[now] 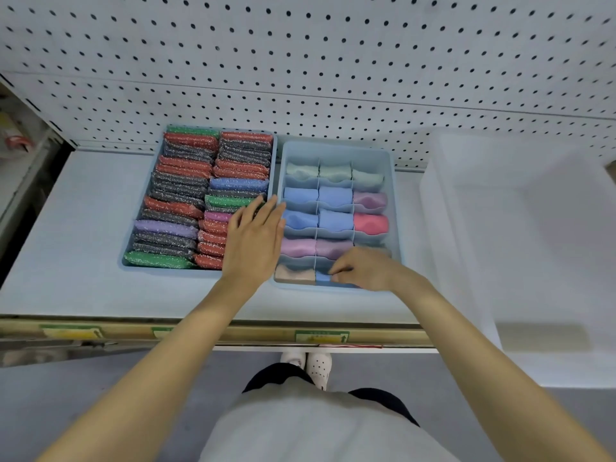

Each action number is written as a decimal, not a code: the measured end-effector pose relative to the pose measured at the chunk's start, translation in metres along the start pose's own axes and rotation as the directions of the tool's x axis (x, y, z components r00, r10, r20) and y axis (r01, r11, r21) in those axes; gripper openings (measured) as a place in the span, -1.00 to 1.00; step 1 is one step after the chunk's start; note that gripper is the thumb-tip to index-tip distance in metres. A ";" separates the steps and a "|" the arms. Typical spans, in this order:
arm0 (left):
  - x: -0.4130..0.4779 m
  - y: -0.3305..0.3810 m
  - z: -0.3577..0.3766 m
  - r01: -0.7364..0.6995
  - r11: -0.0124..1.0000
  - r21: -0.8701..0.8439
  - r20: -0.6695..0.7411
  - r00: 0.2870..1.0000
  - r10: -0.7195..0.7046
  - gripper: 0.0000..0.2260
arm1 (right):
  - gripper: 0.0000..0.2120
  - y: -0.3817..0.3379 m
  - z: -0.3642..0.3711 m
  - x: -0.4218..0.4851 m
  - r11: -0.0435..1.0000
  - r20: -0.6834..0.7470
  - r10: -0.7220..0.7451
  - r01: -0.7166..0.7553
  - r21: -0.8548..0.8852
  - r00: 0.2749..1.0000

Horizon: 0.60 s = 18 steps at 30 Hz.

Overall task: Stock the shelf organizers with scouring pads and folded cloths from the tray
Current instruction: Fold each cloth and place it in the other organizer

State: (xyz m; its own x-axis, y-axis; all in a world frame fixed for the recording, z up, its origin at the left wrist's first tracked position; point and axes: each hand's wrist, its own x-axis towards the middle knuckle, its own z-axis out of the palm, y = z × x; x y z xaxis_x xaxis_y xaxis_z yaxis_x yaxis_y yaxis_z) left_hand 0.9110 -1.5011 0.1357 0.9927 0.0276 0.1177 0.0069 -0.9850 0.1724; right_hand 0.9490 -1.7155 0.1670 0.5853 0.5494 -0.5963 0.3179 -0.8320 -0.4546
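Note:
Two pale blue organizers stand side by side on the white shelf. The left organizer (275,151) holds two rows of sparkly scouring pads (181,195) in red, grey, green, purple and blue. The right, divided organizer (393,195) holds folded cloths (335,220), one per cell. My left hand (255,238) lies flat with straight fingers over the pads and the wall between the two organizers. My right hand (363,268) reaches into the front row of cells and pinches a blue folded cloth (322,277) in the middle front cell. The front right cell is hidden by that hand.
A translucent white tray (520,228) sits at the right end of the shelf. White pegboard (300,61) backs the shelf. A price-label rail (233,333) runs along the shelf's front edge. My feet show on the grey floor below.

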 end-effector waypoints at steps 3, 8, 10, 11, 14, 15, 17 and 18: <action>0.001 0.001 0.000 -0.002 1.000 0.009 0.000 1.000 0.002 -0.57 | -0.82 0.008 -0.004 -0.012 0.983 -0.171 0.033 -0.001 0.184 0.985; 0.001 -0.001 0.002 -0.006 1.000 0.016 0.019 1.000 0.006 -0.56 | -0.79 0.029 -0.005 -0.030 0.969 -0.202 0.066 -0.111 -0.219 0.977; 0.000 0.000 0.000 -0.007 1.000 0.011 0.034 0.999 0.007 -0.54 | -0.74 0.030 0.000 -0.027 0.956 -0.172 0.090 -0.133 -0.262 0.981; 0.000 0.001 -0.002 -0.012 0.999 -0.030 0.023 1.000 0.013 -0.53 | -0.72 0.029 0.000 -0.025 0.956 -0.173 0.101 -0.144 -0.257 0.980; -0.004 -0.001 -0.015 0.031 0.908 -0.417 -0.080 0.994 -0.070 -0.57 | -0.74 0.020 -0.013 -0.024 0.958 -0.299 0.065 -0.143 -0.247 0.952; -0.007 -0.005 -0.023 0.067 0.841 -0.537 -0.129 0.979 -0.161 -0.61 | -0.74 0.015 -0.018 -0.023 0.970 -0.358 0.026 -0.110 -0.216 0.933; -0.012 -0.020 -0.040 0.154 0.741 -0.653 -0.217 0.900 -0.378 -0.64 | -0.73 -0.007 -0.030 -0.020 0.997 -0.426 -0.063 0.042 -0.058 0.902; -0.014 -0.034 -0.046 0.202 0.715 -0.670 -0.228 0.860 -0.456 -0.64 | -0.74 -0.023 -0.033 -0.017 0.993 -0.436 -0.096 0.119 0.025 0.895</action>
State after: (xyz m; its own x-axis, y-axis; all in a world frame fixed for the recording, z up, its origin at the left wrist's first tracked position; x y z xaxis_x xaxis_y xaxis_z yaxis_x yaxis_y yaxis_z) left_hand 0.8909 -1.4600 0.1731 0.8231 0.5122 0.2454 0.1244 -0.5842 0.8020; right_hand 0.9569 -1.7078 0.2096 0.8184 0.5382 -0.2015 0.3664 -0.7587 -0.5386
